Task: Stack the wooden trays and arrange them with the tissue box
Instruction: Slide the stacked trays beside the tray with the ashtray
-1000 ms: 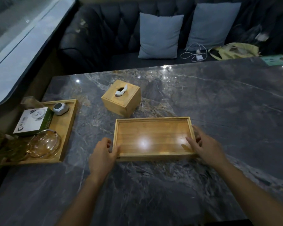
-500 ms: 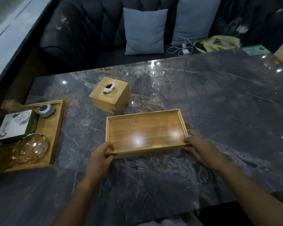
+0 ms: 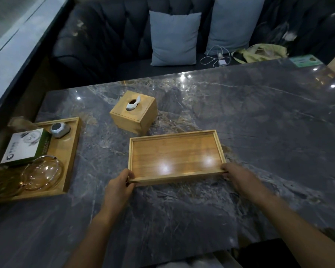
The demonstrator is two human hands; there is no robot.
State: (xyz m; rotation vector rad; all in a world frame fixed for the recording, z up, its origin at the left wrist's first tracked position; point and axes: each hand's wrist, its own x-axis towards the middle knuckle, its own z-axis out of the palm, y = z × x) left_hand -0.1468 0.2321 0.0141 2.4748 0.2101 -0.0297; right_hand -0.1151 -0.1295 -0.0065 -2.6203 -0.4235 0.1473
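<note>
An empty wooden tray lies in the middle of the dark marble table. My left hand grips its near left corner and my right hand grips its near right corner. The near edge looks slightly raised off the table. Just behind the tray, to the left, stands a wooden tissue box with a white tissue sticking out of its top. A second wooden tray lies at the table's left edge and holds other items.
The left tray carries a green-and-white box, a small grey device and a glass bowl. Behind the table is a dark sofa with two grey cushions, a white charger cable and a yellow bag.
My hands slid from the tray's sides to its near corners. The tray has turned slightly and its near edge has lifted a little. The view shifted.
</note>
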